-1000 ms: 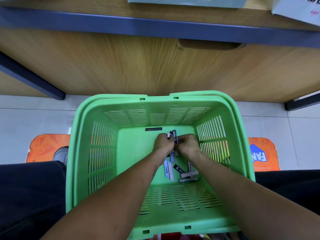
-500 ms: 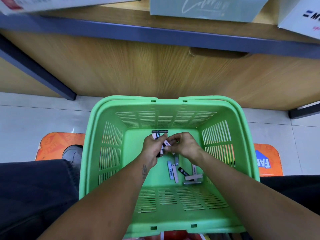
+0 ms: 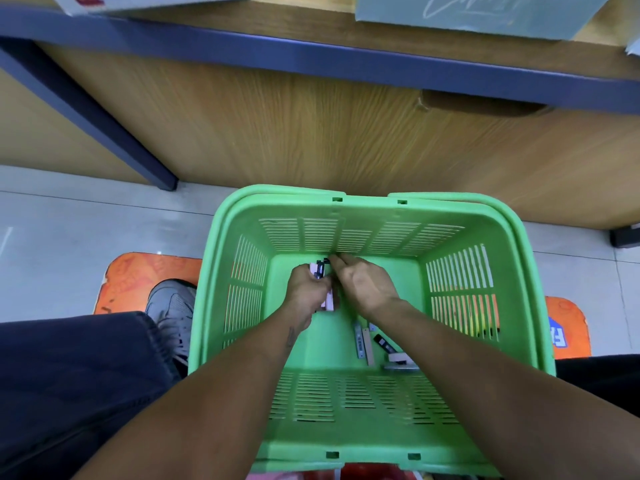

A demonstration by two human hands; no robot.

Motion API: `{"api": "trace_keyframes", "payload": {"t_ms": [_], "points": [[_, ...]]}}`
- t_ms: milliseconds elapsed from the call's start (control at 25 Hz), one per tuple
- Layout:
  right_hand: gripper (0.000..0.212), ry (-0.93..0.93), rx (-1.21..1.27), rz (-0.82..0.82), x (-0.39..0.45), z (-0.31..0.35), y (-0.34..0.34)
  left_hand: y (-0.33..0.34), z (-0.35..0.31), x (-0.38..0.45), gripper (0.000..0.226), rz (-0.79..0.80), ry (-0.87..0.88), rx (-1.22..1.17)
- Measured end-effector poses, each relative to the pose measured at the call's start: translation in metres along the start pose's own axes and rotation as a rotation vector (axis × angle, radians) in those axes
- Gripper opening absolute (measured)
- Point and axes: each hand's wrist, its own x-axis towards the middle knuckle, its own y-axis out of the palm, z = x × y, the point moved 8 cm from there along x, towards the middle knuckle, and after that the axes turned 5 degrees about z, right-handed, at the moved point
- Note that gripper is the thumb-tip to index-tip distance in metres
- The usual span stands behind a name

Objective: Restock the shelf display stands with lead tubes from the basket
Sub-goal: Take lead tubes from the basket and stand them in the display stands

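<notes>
A green plastic basket (image 3: 526, 271) sits in front of me with both my forearms reaching into it. My left hand (image 3: 306, 292) grips a small bunch of lead tubes (image 3: 319, 270), pink and dark, whose ends stick out above and below the fist. My right hand (image 3: 363, 284) lies just to the right of it, fingers stretched toward the far wall of the basket and touching the bunch's top end. Several loose lead tubes (image 3: 363, 342) lie on the basket floor near my right wrist.
A wooden shelf unit (image 3: 311, 126) with a dark blue edge (image 3: 346, 67) rises right behind the basket, with boxes (image 3: 467, 12) on top. The tiled floor (image 3: 69, 237) carries orange stickers (image 3: 138, 278). My grey shoe (image 3: 173, 306) and dark trouser leg (image 3: 69, 375) are at the left.
The view has shifted, so the basket sits further right. My left hand has closed round the tubes, and my right hand's fingers have stretched out toward the basket's far wall.
</notes>
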Motion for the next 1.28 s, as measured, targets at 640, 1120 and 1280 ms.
{"api": "trace_keyframes", "payload": {"t_ms": [640, 1120, 1280], "points": [[0.026, 0.580, 0.474, 0.172, -0.064, -0.080, 0.039, 0.069, 0.038, -0.041, 0.039, -0.085, -0.122, 0.679], [0.024, 0.469, 0.129, 0.140, -0.063, -0.080, 0.034, 0.064, 0.024, -0.045, 0.022, -0.131, -0.037, 0.854], [0.023, 0.484, 0.173, 0.152, -0.062, -0.085, 0.038, 0.069, 0.025, -0.050, 0.037, -0.017, 0.047, 0.954]]}}
